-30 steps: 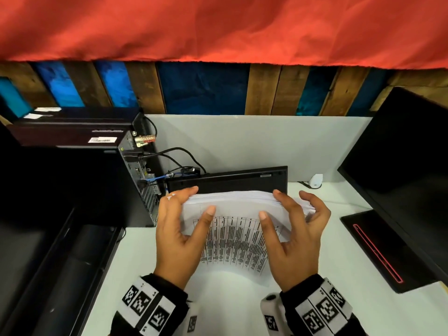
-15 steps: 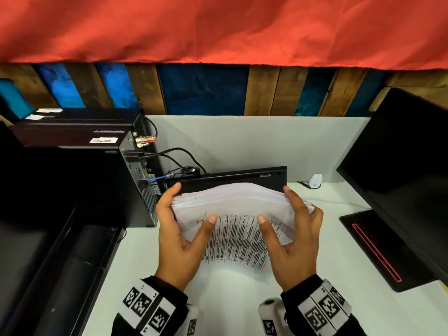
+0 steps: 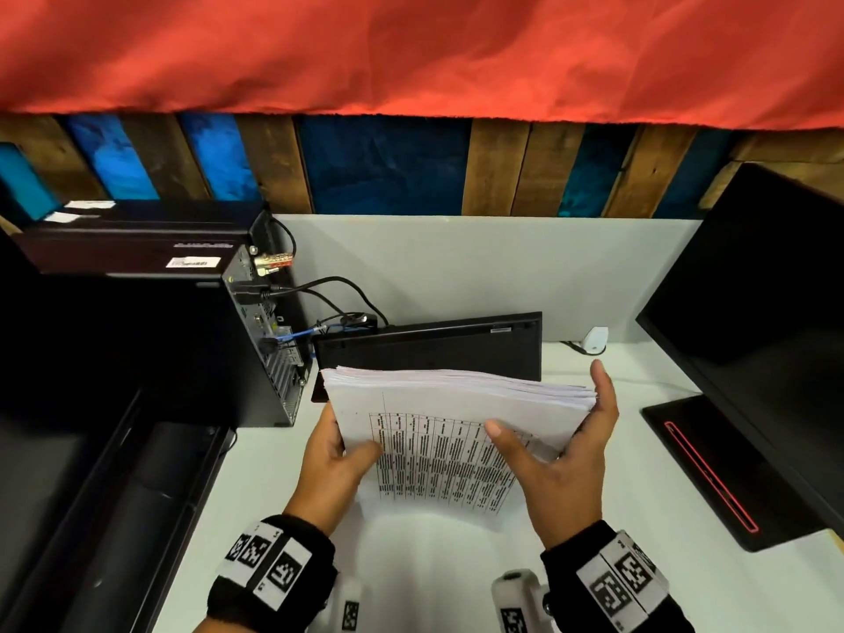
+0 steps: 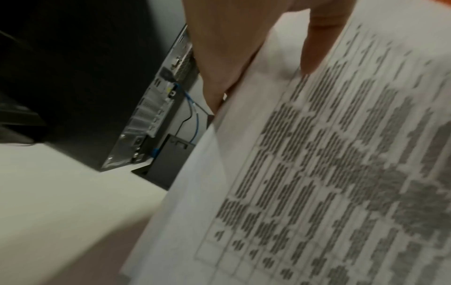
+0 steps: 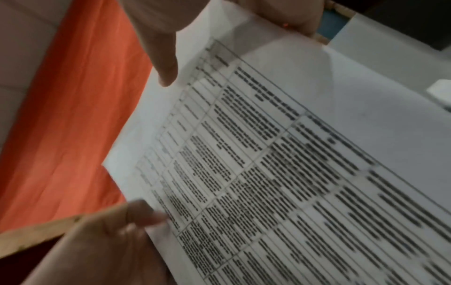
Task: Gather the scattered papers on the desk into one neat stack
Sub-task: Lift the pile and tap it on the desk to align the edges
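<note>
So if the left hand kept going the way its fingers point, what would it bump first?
Probably the keyboard standing on edge behind the papers that the left hand grips; depth is hard to judge.

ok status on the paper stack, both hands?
Left hand and right hand grip the paper stack upright by its sides. Keyboard propped close behind.

The stack of papers (image 3: 456,404) stands on edge at the middle of the surface (image 3: 662,587), held between the left hand (image 3: 333,463) at its left side and the right hand (image 3: 561,468) at its right. Just behind it lies a keyboard (image 3: 429,347) propped on edge, before the partition (image 3: 479,267). A computer tower (image 3: 192,349) stands left; a monitor (image 3: 767,312) right, its base (image 3: 712,468) near the right hand
</note>
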`<state>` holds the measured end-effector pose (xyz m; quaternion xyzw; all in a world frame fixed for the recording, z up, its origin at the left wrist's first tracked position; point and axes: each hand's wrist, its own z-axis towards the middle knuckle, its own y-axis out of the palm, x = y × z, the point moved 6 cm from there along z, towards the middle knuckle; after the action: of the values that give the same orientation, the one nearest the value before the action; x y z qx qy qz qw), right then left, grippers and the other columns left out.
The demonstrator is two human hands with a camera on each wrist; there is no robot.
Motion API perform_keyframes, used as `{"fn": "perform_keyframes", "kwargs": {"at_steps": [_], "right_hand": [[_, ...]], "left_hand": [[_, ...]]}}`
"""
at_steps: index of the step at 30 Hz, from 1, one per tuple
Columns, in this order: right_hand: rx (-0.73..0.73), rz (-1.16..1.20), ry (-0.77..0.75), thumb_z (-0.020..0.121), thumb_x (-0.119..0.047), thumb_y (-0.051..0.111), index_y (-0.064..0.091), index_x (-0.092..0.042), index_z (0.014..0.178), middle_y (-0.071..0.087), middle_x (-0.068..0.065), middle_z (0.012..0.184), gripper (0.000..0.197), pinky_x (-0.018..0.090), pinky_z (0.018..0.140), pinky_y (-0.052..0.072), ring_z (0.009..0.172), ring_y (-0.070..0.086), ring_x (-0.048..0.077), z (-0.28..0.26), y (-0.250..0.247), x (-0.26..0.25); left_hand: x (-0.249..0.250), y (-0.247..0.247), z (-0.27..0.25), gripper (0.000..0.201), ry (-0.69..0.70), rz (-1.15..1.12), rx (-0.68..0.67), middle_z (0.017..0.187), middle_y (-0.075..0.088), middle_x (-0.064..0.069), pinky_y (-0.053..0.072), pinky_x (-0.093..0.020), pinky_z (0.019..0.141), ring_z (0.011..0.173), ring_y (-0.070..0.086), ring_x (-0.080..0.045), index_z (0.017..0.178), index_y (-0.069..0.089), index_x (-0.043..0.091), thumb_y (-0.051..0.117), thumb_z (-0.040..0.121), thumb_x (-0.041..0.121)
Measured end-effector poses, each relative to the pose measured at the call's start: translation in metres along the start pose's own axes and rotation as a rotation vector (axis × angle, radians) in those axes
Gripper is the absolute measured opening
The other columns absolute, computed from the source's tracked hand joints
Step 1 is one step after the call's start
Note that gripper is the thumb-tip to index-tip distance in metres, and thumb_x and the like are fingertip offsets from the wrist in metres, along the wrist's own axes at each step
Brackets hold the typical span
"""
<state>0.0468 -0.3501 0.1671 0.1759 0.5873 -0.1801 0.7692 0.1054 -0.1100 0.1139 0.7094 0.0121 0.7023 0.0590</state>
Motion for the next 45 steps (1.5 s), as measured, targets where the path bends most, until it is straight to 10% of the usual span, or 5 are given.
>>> {"fn": "perform_keyframes", "kwargs": {"at_steps": [5,15,28,37,45], "right_hand": [[-0.271,0.014,0.409,0.031,-0.035,0.096,0.071,-0.016,0.1,0.077,0.004,0.095,0.076,0.044,0.084,0.058,0.09,0.073,0.02,0.004,-0.008,0.074],[-0.109,-0.193,0.149,0.077,-0.017,0.077,0.068,-0.032,0.068,0.07,-0.027,0.068,0.02,0.028,0.07,0.057,0.07,0.068,-0.008,0.003,0.001,0.031],[-0.082,0.008,0.312,0.073,-0.002,0.077,0.072,-0.021,0.082,0.076,-0.01,0.073,0.021,0.031,0.077,0.059,0.072,0.073,0.006,-0.002,0.004,0.03],[0.045,-0.189,-0.24,0.072,-0.01,0.081,0.035,-0.051,0.133,0.044,-0.007,0.13,0.086,0.017,0.091,0.048,0.116,0.053,0.006,-0.001,0.0,-0.026],[-0.038,-0.495,-0.336,0.081,-0.032,0.071,0.051,-0.041,0.127,0.038,-0.002,0.126,0.052,-0.003,0.09,0.037,0.113,0.041,-0.016,-0.008,0.011,-0.032]], "left_hand": [[-0.037,-0.01,0.011,0.031,-0.157,0.184,-0.028,0.091,0.078,0.001,0.058,-0.027,0.081,0.095,0.072,-0.024,0.1,0.07,0.003,0.076,0.072,-0.008],[0.022,0.008,-0.007,0.024,0.114,0.111,0.253,0.08,0.074,0.019,0.051,-0.007,0.072,0.084,0.069,0.008,0.094,0.068,0.019,0.073,0.078,0.002],[0.03,0.009,-0.014,0.045,0.144,-0.022,0.241,0.098,0.074,0.008,0.054,-0.024,0.091,0.096,0.07,-0.006,0.107,0.06,0.025,0.066,0.08,-0.011],[0.072,0.007,-0.019,0.088,0.453,0.1,0.23,0.127,0.053,0.001,0.047,-0.02,0.098,0.117,0.056,-0.007,0.132,0.032,0.045,0.079,0.072,0.002],[0.086,0.01,-0.026,0.041,0.59,0.399,0.255,0.118,0.054,0.006,0.042,-0.016,0.098,0.116,0.052,-0.003,0.118,0.056,0.037,0.07,0.083,0.022]]}}
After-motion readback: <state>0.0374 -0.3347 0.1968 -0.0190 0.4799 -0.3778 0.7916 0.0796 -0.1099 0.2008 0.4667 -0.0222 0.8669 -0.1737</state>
